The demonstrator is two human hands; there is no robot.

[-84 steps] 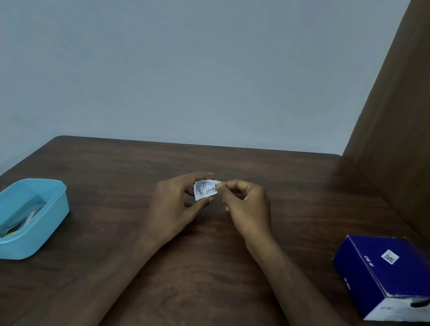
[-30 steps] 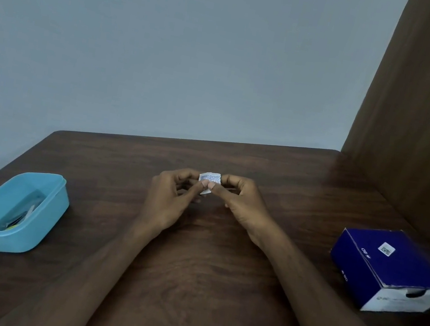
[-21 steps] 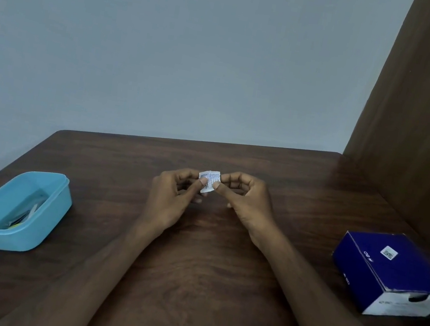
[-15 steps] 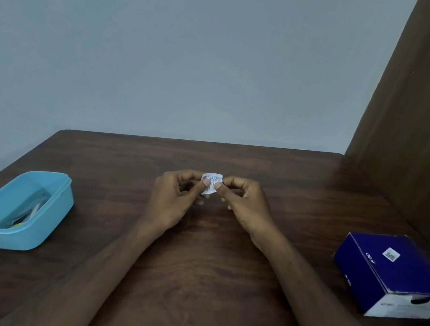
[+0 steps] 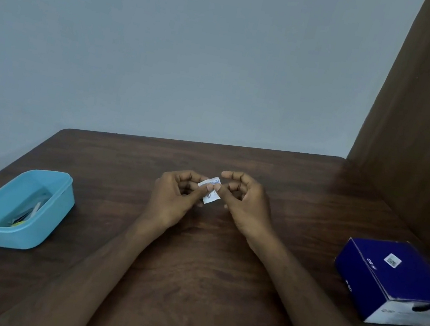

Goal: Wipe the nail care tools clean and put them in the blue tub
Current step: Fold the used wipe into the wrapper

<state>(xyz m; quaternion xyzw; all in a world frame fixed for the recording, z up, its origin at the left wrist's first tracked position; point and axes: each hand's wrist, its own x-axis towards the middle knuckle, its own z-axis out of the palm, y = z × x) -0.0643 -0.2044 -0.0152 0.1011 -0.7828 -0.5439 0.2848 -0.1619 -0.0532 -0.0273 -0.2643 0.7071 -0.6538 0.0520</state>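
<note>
A small white printed sachet (image 5: pixel 210 192) is held over the middle of the dark wooden table (image 5: pixel 206 275). My left hand (image 5: pixel 173 201) pinches its left edge between thumb and forefinger. My right hand (image 5: pixel 243 204) pinches its right edge with thumb and a finger, while the forefinger arches above. The light blue tub (image 5: pixel 55 210) stands at the left of the table. Several thin nail care tools (image 5: pixel 28 214) lie inside it, too dim to tell apart.
A dark blue cardboard box (image 5: pixel 399 279) with a white front and a small label sits at the right, close to a brown wooden side panel (image 5: pixel 429 113). A grey wall stands behind the table's far edge.
Both hands stay together on the sachet at the table's middle. The sachet has turned in the fingers, and my right forefinger has lifted off it. The tub and the box have not moved.
</note>
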